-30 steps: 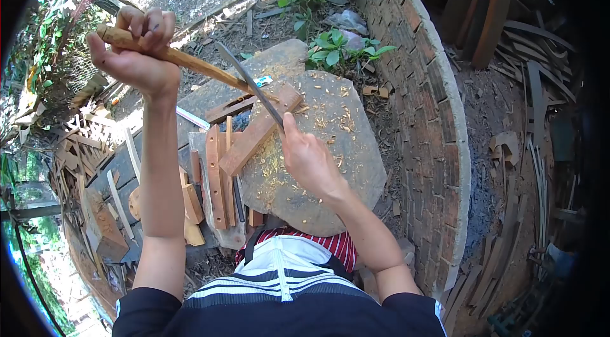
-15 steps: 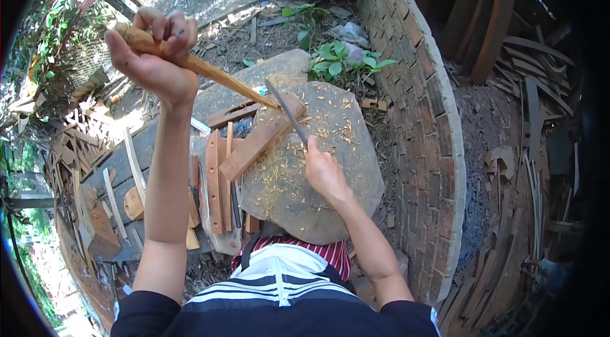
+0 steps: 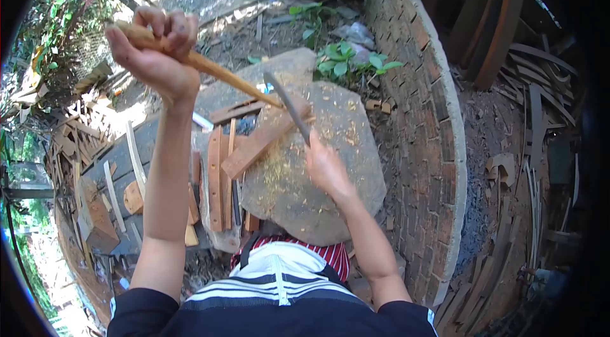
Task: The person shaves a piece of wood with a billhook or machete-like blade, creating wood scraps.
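My left hand is raised at the upper left, fingers wrapped round the thick end of a long carved wooden stick. The stick slants down to the right, its thin end at the top of a brown wooden block. My right hand grips a knife; its handle is hidden in the fist. The dark blade points up and away, crossing over the block beside the stick's tip. Under the block is a flat stone slab, strewn with pale wood shavings.
A drilled wooden strip and other offcuts lie left of the slab. A low brick wall curves along the right, with wood strips piled beyond it. Leafy plants grow behind the slab, and scrap wood is heaped at the left.
The knife blade's tip has shifted slightly up and away, and my right hand has turned a little. My left hand keeps its hold on the stick. The whole view has shifted slightly.
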Tool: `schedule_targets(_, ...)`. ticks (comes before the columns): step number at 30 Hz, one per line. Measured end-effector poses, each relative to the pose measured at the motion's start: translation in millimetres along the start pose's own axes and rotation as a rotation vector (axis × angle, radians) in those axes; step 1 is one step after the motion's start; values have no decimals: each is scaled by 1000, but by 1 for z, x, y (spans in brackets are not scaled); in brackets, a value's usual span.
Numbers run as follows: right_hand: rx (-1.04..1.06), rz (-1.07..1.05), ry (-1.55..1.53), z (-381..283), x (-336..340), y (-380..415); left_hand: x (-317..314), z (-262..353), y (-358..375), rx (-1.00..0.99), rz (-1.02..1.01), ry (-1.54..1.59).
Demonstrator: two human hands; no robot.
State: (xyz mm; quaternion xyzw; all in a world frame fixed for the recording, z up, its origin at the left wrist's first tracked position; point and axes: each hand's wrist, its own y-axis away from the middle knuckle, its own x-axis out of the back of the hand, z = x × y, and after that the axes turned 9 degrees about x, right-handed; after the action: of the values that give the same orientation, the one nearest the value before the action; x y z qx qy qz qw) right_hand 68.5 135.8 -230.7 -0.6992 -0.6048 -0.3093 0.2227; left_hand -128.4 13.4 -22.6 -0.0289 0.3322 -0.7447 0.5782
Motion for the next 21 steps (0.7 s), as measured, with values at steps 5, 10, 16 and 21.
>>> schedule_targets(5,162,159,-191,-69,62,-1,2,0,-2,30,-8,-43)
schedule_targets(10,164,54,-93,-40,24,-3,0,3,4,33,31,-73)
schedule_targets(16,17,-43,-52,-21,22,5,2,4,5,27,84,-135)
schedule_targets(21,196,111,-195,-76,67,0,-5,1,-1,27,-27,-55)
